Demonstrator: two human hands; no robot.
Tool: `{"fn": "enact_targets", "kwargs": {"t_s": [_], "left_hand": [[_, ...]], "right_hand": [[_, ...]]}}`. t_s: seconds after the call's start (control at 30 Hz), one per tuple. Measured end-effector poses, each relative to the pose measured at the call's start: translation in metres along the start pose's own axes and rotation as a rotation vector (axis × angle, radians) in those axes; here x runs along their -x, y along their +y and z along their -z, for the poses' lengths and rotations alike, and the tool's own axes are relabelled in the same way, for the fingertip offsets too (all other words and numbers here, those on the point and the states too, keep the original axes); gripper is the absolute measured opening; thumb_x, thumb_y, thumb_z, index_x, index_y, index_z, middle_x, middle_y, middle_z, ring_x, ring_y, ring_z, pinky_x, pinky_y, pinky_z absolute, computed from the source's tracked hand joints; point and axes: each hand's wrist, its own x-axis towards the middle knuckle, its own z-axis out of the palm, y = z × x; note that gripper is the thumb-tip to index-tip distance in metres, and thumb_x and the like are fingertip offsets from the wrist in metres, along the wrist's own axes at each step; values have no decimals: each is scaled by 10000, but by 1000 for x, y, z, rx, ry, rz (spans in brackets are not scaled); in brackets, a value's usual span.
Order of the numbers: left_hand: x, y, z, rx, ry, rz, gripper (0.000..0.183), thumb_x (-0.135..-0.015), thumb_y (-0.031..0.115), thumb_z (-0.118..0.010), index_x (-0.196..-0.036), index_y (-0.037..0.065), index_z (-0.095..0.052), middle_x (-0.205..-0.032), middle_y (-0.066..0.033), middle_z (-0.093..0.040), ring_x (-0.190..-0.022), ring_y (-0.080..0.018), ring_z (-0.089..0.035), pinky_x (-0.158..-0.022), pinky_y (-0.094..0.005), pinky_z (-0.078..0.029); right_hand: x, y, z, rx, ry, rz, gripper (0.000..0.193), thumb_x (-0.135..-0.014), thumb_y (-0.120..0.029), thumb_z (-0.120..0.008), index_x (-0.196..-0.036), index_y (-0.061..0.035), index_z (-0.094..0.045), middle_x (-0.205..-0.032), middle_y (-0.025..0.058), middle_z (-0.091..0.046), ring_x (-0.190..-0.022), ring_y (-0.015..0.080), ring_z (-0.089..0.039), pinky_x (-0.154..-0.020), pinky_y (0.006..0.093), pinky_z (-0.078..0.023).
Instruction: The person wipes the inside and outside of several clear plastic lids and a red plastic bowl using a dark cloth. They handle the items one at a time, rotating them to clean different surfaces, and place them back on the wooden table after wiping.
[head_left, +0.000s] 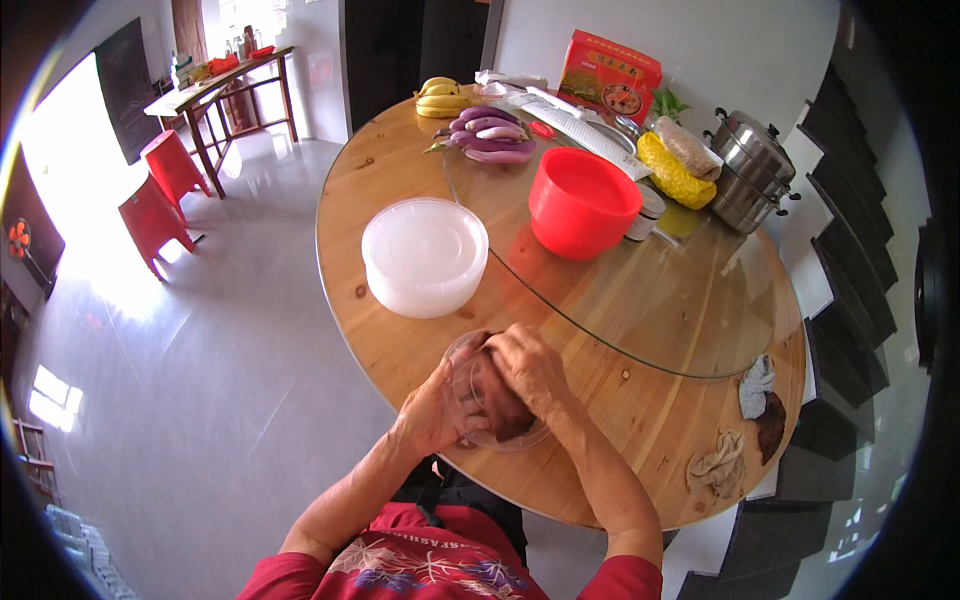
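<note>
A clear, round plastic container (462, 385) is tilted up at the table's near edge, in front of my body. My left hand (430, 408) grips it from the left side, with fingers showing through the clear wall. At its far rim, my right hand (527, 368) has its fingers curled down over a dark reddish-brown cloth (500, 402) that lies against the container. The fingertips of that hand are partly hidden. Just beyond my hands stands a round, whitish translucent plastic tub (425, 258) with a flat top.
The round wooden table (400, 350) carries a glass turntable (640, 310). A red bowl (585, 205), eggplants (490, 135), bananas (441, 97), a red box (608, 78) and a steel steamer pot (745, 170) stand farther back. Crumpled rags (717, 464) lie at right; red stools (155, 220) at left.
</note>
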Motion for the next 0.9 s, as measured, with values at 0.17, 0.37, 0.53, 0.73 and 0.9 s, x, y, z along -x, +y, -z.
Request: {"fn": "enact_targets", "kwargs": {"t_s": [0.17,0.37,0.53,0.73,0.9], "left_hand": [[5,1,8,-37,-38,9,556,-971,460,-450,-1446,237,-267,-1348,-137,-495,-1204,-433,-496,-890,-587,-480],[7,2,3,-88,-38,10,597,-977,465,-435,-1477,226,-214,-1367,-129,-459,-1169,-395,-530,-883,-557,-482],[8,0,5,-97,-40,9,605,-978,465,-430,-1484,224,-203,-1385,-134,-446,-1180,-373,-526,-904,-553,-477],[3,-3,-8,-114,-26,-37,578,-985,467,-415,-1460,163,-285,-1405,-117,-424,-1240,-281,-479,-1006,-442,-443],[7,-1,-5,-173,-9,14,599,-985,522,-369,-1453,157,-293,-1389,-105,-439,-1236,-290,-485,-982,-458,-455]], "right_hand": [[-1,49,12,-75,113,-416,208,-902,-170,-518,-1003,-29,-634,-955,181,-623,-873,358,-593,-775,441,-481],[25,35,43,-264,-54,-294,435,-814,-316,-691,-1076,21,-604,-1238,217,-475,-1145,353,-478,-969,418,-414],[51,-5,56,-184,-173,-55,645,-655,-182,-813,-1184,50,-527,-1268,156,-457,-1156,351,-464,-979,413,-415],[43,-49,33,-241,-131,181,452,-679,-105,-777,-1080,-40,-581,-1067,125,-552,-985,335,-533,-831,401,-459],[4,-47,21,-78,49,169,368,-770,-118,-708,-1103,-53,-564,-1034,135,-581,-977,325,-567,-825,398,-460]]}}
